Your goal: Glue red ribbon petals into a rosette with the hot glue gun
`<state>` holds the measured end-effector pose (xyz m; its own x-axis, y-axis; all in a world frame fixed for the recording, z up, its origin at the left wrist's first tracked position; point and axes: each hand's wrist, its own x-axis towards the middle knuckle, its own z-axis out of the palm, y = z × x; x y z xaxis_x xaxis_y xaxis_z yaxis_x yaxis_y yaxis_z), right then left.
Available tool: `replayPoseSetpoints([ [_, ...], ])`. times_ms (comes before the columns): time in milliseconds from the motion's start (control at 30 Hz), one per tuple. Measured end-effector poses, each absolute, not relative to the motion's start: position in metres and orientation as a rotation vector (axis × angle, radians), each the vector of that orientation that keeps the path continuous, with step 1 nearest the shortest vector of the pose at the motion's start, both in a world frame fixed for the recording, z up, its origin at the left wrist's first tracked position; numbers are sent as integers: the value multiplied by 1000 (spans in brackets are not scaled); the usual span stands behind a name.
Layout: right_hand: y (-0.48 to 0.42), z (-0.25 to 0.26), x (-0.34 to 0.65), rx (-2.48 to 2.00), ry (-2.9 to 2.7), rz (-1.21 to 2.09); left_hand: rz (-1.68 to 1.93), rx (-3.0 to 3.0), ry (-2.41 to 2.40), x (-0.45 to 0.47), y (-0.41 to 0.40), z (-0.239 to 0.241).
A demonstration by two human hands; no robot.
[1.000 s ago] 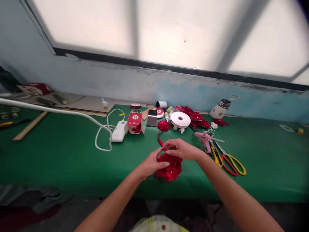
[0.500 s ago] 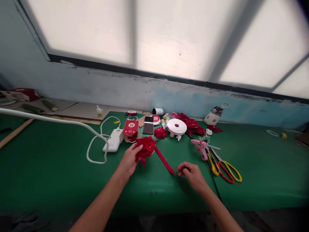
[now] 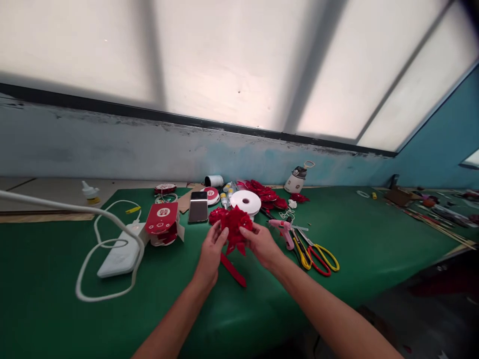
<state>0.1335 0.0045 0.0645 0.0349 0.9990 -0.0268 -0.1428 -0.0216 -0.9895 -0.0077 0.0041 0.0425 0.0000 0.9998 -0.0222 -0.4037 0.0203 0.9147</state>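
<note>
Between my two hands is a red fabric flower (image 3: 236,227), held above the green table (image 3: 157,309). My left hand (image 3: 212,252) pinches its left edge, thumb toward me. On the opposite side my right hand (image 3: 265,244) grips the petals with thumb and fingers. Below the flower a red ribbon strip (image 3: 234,271) slants toward the front; its upper end is hidden behind the flower and my left hand. Another red flower (image 3: 217,215) sits just behind, partly covered. A white ribbon spool (image 3: 246,201) stands behind the held flower.
Right of my hands are a pink glue gun (image 3: 283,232), a yellow-handled cutter (image 3: 302,252) and red-and-yellow scissors (image 3: 325,259). To the left are a phone (image 3: 198,207), a red box (image 3: 162,219) and a white power bank (image 3: 121,254) with a looping cable. Red flowers (image 3: 264,193) and a bottle (image 3: 295,180) stand behind.
My right hand has come in from the right and taken hold of the flower, which my left hand still holds. The camera view has turned toward the right.
</note>
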Motion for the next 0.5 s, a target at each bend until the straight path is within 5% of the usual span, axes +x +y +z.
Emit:
replayPoseSetpoints([
  [267, 160, 121, 195, -1494, -977, 979, 1525, 1431, 1217, -55, 28, 7],
  [500, 243, 121, 196, -1694, -1007, 731, 1434, 1576, 1298, -55, 25, 4],
])
